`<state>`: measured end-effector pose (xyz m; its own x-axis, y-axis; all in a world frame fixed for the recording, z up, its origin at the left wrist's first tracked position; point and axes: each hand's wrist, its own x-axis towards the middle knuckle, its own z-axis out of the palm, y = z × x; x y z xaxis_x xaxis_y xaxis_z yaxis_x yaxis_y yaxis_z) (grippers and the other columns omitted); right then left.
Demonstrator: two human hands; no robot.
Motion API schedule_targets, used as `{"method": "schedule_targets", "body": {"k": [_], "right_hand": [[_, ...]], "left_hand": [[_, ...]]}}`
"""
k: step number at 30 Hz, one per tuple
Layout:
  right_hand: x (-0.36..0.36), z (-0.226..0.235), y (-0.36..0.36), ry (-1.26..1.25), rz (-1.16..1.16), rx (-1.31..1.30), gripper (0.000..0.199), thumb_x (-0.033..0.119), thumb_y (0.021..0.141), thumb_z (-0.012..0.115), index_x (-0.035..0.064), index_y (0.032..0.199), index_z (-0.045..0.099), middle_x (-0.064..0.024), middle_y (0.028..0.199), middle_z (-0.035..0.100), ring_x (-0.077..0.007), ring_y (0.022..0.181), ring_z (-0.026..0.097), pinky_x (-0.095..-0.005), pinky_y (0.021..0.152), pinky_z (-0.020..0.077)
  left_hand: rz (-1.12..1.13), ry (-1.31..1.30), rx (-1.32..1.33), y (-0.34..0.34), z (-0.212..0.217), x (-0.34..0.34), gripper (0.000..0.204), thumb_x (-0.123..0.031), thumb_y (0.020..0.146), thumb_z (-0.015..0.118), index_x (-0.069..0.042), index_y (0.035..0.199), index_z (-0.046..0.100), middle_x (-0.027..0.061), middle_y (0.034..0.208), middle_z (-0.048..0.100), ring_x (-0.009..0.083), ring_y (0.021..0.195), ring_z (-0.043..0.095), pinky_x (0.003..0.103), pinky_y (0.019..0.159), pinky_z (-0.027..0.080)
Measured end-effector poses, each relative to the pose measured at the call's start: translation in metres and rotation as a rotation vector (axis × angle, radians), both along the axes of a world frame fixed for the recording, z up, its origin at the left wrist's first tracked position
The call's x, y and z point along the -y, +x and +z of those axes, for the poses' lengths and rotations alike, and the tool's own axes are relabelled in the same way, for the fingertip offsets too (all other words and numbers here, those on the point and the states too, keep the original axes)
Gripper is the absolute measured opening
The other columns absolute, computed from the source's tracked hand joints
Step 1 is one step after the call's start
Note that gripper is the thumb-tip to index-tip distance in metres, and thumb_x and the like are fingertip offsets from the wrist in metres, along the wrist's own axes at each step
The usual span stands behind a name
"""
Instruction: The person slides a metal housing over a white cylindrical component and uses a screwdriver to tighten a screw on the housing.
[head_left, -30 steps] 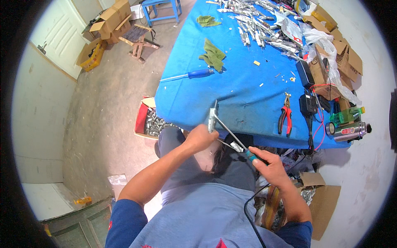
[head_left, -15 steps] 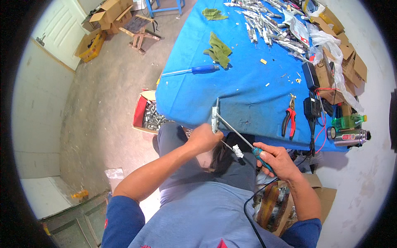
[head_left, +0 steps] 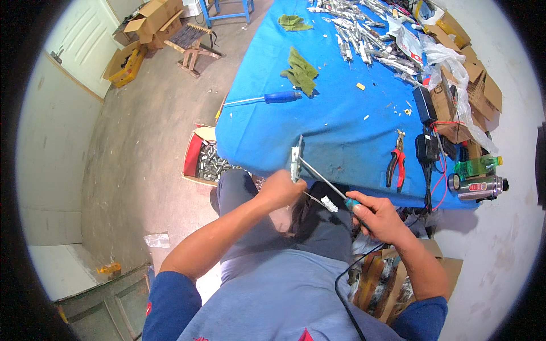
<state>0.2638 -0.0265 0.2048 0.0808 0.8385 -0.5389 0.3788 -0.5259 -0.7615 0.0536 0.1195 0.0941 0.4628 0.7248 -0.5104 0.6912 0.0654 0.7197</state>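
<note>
At the table's near edge, my left hand (head_left: 282, 188) is closed around a slim white-and-metal part (head_left: 295, 162) that points up and away from me. A thin wire or rod runs from below that hand to a crumpled white piece (head_left: 329, 204) above my lap. My right hand (head_left: 380, 216) grips the teal handle of a screwdriver (head_left: 325, 180). Its long shaft slants up and left, and the tip meets the side of the slim part. My fingers hide the part's lower end and most of the handle.
On the blue-covered table (head_left: 256, 136) lie a blue screwdriver (head_left: 281, 97), red-and-black pliers (head_left: 396, 162), green cloths (head_left: 300, 71) and a heap of similar slim parts (head_left: 364, 34). A steel flask (head_left: 480, 187) rests at right. A box of small metal pieces (head_left: 199, 156) stands left of my knee.
My right hand has shifted slightly up and left, covering more of the screwdriver handle. The crumpled white piece has swung a little. My left hand keeps its place.
</note>
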Motion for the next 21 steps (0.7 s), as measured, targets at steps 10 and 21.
{"method": "schedule_targets", "body": {"k": [10,21], "right_hand": [[0.040,-0.028,0.006,0.217,-0.486,-0.311,0.041,0.017,0.090,0.067,-0.0019,0.125,0.058,-0.0021,0.070,0.058,-0.0067,0.052,0.052,-0.0222,0.044,0.0414],[-0.042,-0.063,-0.035,0.311,-0.465,-0.329,0.044,0.028,0.083,0.078,-0.0038,0.109,0.062,-0.0021,0.075,0.062,-0.0069,0.057,0.055,-0.0224,0.045,0.0431]], "left_hand": [[0.055,-0.394,0.266,-0.007,0.001,0.002,0.030,-0.028,0.086,0.059,-0.008,0.066,0.048,-0.0004,0.061,0.048,0.0083,0.054,0.042,0.028,0.047,0.032],[-0.211,0.068,0.147,-0.009,0.052,0.062,0.029,-0.026,0.085,0.060,0.003,0.089,0.062,0.0217,0.075,0.065,0.0358,0.075,0.067,0.045,0.070,0.050]]}}
